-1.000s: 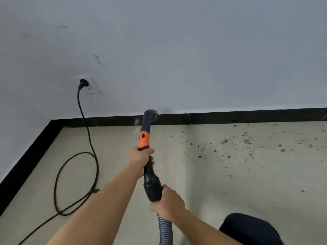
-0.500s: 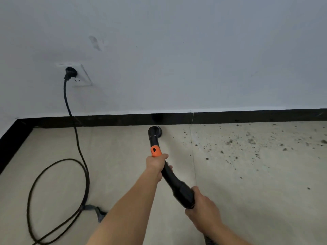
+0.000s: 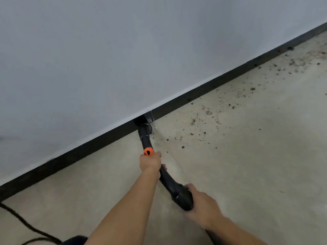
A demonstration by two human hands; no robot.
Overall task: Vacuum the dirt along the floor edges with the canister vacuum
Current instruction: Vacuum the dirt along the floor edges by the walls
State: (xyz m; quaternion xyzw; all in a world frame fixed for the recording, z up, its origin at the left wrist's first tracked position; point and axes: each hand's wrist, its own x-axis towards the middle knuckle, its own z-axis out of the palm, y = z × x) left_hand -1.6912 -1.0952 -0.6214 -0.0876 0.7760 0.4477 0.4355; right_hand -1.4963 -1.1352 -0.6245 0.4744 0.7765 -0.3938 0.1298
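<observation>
The black vacuum handle (image 3: 167, 179) with an orange band (image 3: 149, 151) points at the wall. Its open nozzle end (image 3: 145, 130) sits low on the beige floor, right against the black baseboard (image 3: 203, 89). My left hand (image 3: 150, 161) grips the tube just below the orange band. My right hand (image 3: 201, 202) grips the thick rear end of the handle; the hose behind it is hidden by my arm. Dark dirt crumbs (image 3: 208, 117) lie scattered on the floor to the right of the nozzle, thicker toward the far right edge (image 3: 297, 62).
A white wall (image 3: 123, 59) rises above the baseboard. The black power cord (image 3: 23, 223) trails across the floor at the bottom left. A dark rounded shape (image 3: 76, 241) shows at the bottom edge. A tile joint (image 3: 178, 165) runs past the handle.
The view has swung right and tilted, so the socket and cord loop have left the frame. The nozzle has moved forward to the baseboard, closer to the dirt.
</observation>
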